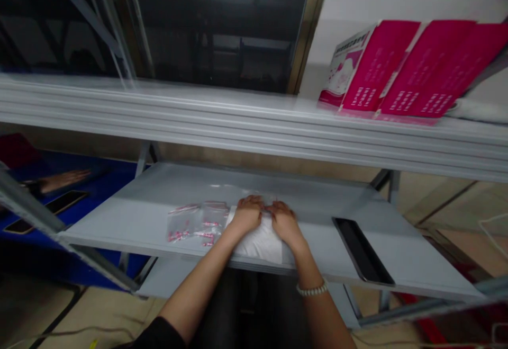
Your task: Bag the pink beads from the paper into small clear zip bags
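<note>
Head view showed your left hand [246, 212] and right hand [282, 221] side by side on the white bag [260, 243], fingers curled, seemingly pinching its far edge, just right of the packets [196, 223]. Gripping evenly would have served best.

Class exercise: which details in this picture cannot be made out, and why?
- Head view: print on the pink boxes is blurred.
- What the left hand and right hand pinch is hidden by fingers.
- Contents of the small bags: too small.
</note>
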### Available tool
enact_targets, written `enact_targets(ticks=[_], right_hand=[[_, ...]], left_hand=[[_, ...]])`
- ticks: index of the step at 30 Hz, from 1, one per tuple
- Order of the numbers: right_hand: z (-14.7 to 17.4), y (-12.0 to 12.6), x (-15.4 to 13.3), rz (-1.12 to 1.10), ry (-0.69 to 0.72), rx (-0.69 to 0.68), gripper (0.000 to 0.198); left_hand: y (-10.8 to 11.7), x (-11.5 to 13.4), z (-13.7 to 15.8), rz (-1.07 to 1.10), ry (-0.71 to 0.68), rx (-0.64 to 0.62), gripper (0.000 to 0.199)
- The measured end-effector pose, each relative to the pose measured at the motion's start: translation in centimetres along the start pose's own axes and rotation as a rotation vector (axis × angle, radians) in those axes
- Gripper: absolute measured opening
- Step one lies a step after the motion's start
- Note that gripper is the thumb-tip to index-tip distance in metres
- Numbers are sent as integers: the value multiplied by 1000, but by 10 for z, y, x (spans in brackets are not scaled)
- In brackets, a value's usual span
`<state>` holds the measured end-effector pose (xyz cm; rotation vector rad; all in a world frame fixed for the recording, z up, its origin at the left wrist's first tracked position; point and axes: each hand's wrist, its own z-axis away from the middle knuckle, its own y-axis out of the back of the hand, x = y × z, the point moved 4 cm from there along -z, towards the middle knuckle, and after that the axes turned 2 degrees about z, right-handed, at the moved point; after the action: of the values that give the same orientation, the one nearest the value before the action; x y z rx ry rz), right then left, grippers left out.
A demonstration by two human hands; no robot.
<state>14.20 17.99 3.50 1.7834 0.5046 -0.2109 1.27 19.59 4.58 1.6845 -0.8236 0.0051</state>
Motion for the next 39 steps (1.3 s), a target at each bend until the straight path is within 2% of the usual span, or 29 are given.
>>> enact_targets(ticks=[5, 10, 14, 16, 18, 20, 23, 26, 28, 31, 34, 37, 39], right_hand=[[5, 0, -1, -17, 17, 26, 37], [4, 12, 0, -96, 33, 142, 40], [18, 28, -9, -175, 95, 235, 45], [36, 35, -18, -260, 149, 276, 44], [57, 38, -27, -432, 182, 290, 41], [77, 36, -29, -679, 96, 283, 42], [100, 25, -21, -1133, -218, 265, 53], [107, 14, -21, -1470, -407, 71, 34], [106, 13, -23, -1530, -439, -23, 33], [105, 18, -26, -1492, -433, -89, 34], [107, 22, -30, -1472, -424, -142, 36], [111, 25, -34, -1415, -413, -154, 36], [113, 26, -40, -1339, -392, -183, 33]], left_hand=[[1, 2, -1, 58, 35, 10, 23], [13, 4, -1, 297, 74, 172, 19], [23, 4, 7, 596, 174, 360, 46], [25, 5, 18, 754, 229, 396, 56], [26, 9, 33, 892, 262, 386, 54], [29, 13, 52, 995, 288, 378, 48], [33, 18, 79, 1088, 328, 383, 47], [33, 22, 100, 1194, 384, 338, 48], [31, 23, 110, 1260, 429, 291, 49], [28, 19, 123, 1267, 464, 283, 52], [28, 13, 135, 1189, 490, 366, 55], [38, 15, 146, 917, 485, 523, 47], [48, 27, 148, 726, 433, 558, 29]])
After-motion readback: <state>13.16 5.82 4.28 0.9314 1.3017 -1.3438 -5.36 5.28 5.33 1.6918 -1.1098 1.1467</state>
